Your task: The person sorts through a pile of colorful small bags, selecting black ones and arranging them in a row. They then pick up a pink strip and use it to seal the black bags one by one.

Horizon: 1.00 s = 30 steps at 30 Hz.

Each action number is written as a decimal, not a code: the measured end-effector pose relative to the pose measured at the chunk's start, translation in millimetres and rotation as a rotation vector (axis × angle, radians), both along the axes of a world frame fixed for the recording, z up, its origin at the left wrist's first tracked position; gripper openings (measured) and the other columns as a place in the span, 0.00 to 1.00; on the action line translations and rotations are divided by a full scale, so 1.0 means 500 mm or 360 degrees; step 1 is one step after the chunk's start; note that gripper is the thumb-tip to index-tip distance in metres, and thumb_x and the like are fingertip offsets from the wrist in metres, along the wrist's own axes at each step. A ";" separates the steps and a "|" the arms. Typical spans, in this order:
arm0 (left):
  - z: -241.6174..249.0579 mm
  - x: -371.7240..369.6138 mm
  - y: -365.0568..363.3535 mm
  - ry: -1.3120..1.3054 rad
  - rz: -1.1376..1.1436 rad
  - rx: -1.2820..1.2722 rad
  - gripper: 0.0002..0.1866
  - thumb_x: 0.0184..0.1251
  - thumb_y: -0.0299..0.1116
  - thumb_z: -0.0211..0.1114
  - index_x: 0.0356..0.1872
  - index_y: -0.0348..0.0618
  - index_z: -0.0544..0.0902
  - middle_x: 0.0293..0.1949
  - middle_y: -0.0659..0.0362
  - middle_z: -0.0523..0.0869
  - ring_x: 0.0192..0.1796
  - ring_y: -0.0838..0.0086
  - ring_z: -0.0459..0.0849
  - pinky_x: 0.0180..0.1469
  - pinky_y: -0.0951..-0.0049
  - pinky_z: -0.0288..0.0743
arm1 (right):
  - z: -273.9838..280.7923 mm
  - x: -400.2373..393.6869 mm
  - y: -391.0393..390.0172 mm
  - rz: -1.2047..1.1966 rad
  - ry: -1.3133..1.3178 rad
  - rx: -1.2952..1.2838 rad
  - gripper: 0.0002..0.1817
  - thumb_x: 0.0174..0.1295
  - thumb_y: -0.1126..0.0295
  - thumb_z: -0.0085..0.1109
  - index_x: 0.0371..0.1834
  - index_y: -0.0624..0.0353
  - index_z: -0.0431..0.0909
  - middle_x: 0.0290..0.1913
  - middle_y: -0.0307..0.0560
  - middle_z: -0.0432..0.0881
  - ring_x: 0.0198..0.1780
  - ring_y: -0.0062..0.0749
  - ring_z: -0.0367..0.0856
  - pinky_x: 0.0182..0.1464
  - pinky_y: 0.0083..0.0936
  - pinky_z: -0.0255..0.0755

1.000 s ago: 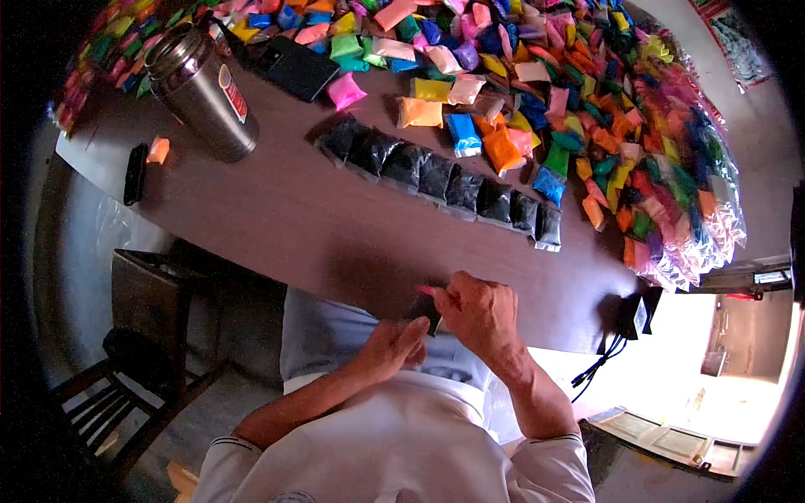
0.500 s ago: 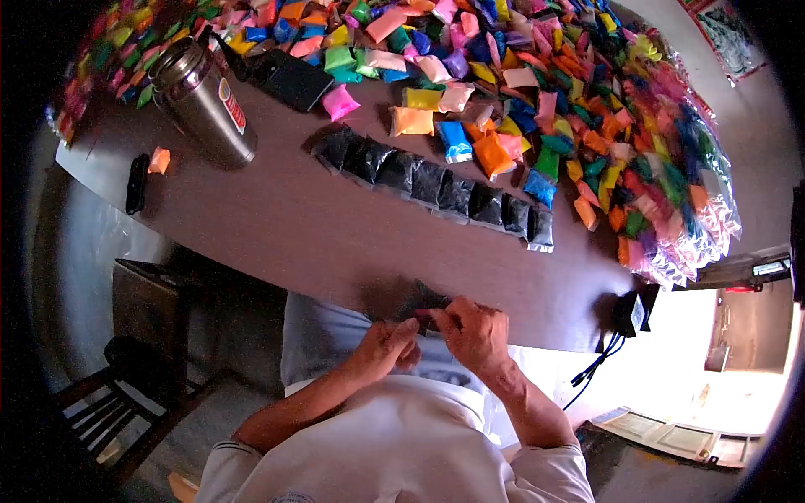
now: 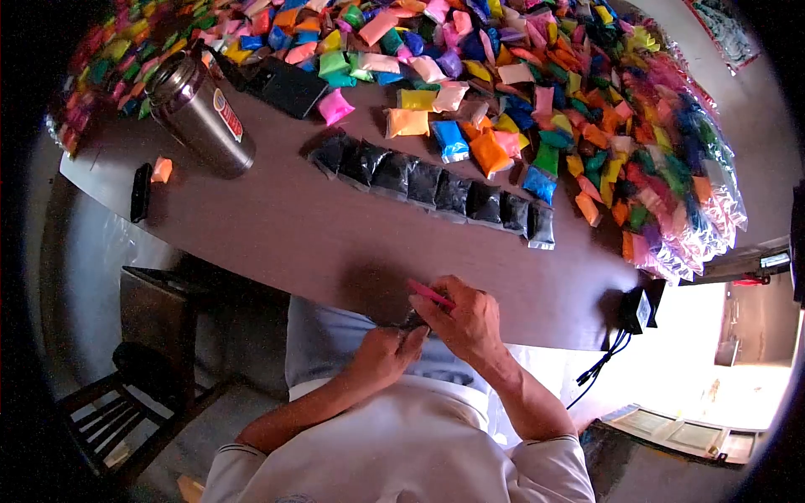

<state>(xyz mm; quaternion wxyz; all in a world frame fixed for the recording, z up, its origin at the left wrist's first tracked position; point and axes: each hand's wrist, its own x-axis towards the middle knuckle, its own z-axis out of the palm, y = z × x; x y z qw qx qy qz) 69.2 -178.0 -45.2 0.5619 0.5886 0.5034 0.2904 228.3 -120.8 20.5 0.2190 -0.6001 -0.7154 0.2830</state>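
Observation:
At the near table edge, my right hand (image 3: 470,320) is closed around a thin pink stick-like tool (image 3: 430,292), which points up and to the left. My left hand (image 3: 387,352) is closed just beside it, pinching a small dark packet (image 3: 412,320) that is mostly hidden by the fingers. Beyond both hands, a row of black packets (image 3: 453,194) lies side by side across the table. They look like soft filled pouches with clear sealed edges.
A large heap of colourful packets (image 3: 587,126) covers the far side of the table (image 3: 277,226). On the left are a steel flask (image 3: 205,117), a black phone-like object (image 3: 289,86), a small orange packet (image 3: 162,170) and a black strip (image 3: 141,193). A black device with cables (image 3: 635,312) sits at the right edge.
The pink tool has risen into clear view as my right hand lifted and turned slightly. My left hand stayed low, with its thumb and fingers pressed together. The camera view shifted a little.

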 end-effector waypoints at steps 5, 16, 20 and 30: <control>-0.028 -0.013 0.002 -0.0363 -0.0149 -0.0307 0.25 0.75 0.48 0.53 0.22 0.39 0.77 0.21 0.57 0.80 0.23 0.73 0.77 0.27 0.69 0.70 | -0.002 0.021 0.014 0.0029 0.0306 -0.0251 0.10 0.62 0.69 0.58 0.42 0.64 0.77 0.25 0.46 0.78 0.28 0.27 0.79 0.33 0.25 0.73; -0.012 -0.026 0.012 -0.1657 -0.0265 -0.1187 0.34 0.69 0.69 0.41 0.33 0.45 0.76 0.36 0.55 0.81 0.30 0.77 0.78 0.31 0.78 0.71 | -0.017 0.056 0.003 -0.0032 0.0965 -0.0558 0.12 0.65 0.74 0.50 0.48 0.68 0.75 0.32 0.42 0.76 0.36 0.21 0.74 0.42 0.21 0.72; -0.008 -0.022 0.017 -0.1593 -0.0221 -0.1223 0.35 0.68 0.71 0.41 0.32 0.45 0.76 0.34 0.55 0.81 0.31 0.74 0.78 0.30 0.76 0.72 | -0.018 0.070 0.016 0.0301 0.0879 -0.0547 0.12 0.67 0.71 0.50 0.46 0.67 0.79 0.30 0.41 0.76 0.35 0.21 0.72 0.40 0.21 0.70; -0.050 0.012 -0.005 -0.0776 -0.0059 -0.0713 0.35 0.74 0.62 0.44 0.22 0.40 0.79 0.22 0.61 0.80 0.25 0.80 0.76 0.28 0.77 0.70 | 0.010 0.098 -0.021 -0.0152 0.0364 -0.0224 0.11 0.72 0.67 0.49 0.39 0.64 0.77 0.26 0.46 0.75 0.29 0.27 0.71 0.36 0.28 0.70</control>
